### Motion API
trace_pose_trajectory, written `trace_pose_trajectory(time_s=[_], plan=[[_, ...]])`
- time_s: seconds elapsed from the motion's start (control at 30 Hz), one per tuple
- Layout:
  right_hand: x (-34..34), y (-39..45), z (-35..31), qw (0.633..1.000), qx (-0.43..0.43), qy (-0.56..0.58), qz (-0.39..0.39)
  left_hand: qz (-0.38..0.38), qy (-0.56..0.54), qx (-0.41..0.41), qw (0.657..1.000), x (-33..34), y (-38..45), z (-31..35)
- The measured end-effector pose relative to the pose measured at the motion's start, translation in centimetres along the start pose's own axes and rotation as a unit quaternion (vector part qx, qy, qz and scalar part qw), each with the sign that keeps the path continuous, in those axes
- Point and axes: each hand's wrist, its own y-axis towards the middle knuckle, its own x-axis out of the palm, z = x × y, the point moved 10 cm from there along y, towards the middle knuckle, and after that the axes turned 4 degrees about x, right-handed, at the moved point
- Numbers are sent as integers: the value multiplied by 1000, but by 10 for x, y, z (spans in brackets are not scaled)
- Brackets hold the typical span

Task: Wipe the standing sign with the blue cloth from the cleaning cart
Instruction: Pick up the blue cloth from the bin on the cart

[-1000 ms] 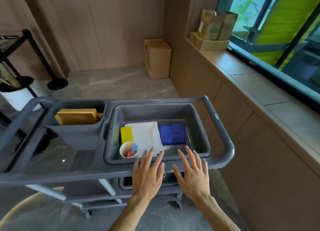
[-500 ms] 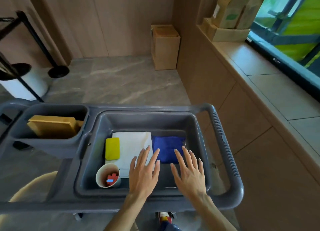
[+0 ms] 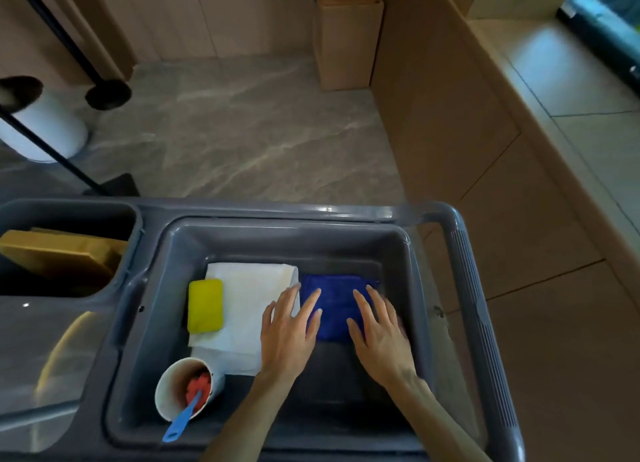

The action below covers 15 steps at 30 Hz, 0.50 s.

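**Both hands reach the blue cloth in the cart tray**

Head view: We look down into the grey tray (image 3: pixel 412 288) of the cleaning cart (image 3: pixel 485 323), where the blue cloth (image 3: pixel 337 302) lies folded flat at the right of the tray floor, just beside a white cloth (image 3: pixel 249 309). Our left hand (image 3: pixel 289 333) and right hand (image 3: pixel 381 337) are both spread, fingers straight, fingertips over the blue cloth's near half; neither has pinched it yet, and we cannot tell whether they press on it. We judge the flat approach is meant to gather the fold before lifting.

The count: two cloths, one yellow sponge (image 3: pixel 205 305) resting on the white one, one paper cup (image 3: pixel 183 389) tipped at the tray's near left with a blue-handled tool (image 3: pixel 180 423) poking out, one side bin (image 3: pixel 135 240) holding a yellow-brown board (image 3: pixel 59 257). The standing sign we cannot identify with certainty here.
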Motion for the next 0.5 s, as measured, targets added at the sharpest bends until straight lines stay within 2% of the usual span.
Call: trace_pose_trajectory(time_s=[0.13,0.27,0.5], plan=[[19,29,11,999,19,30,-25,-18,-25,-5,1000,27,15,-12],[35,51,29,990,89,109,-34,-32,-11,-8,999,50,25,-19],[46,68,39,988,114,107,-12,-67,-27,-23,997,70,30,-26]])
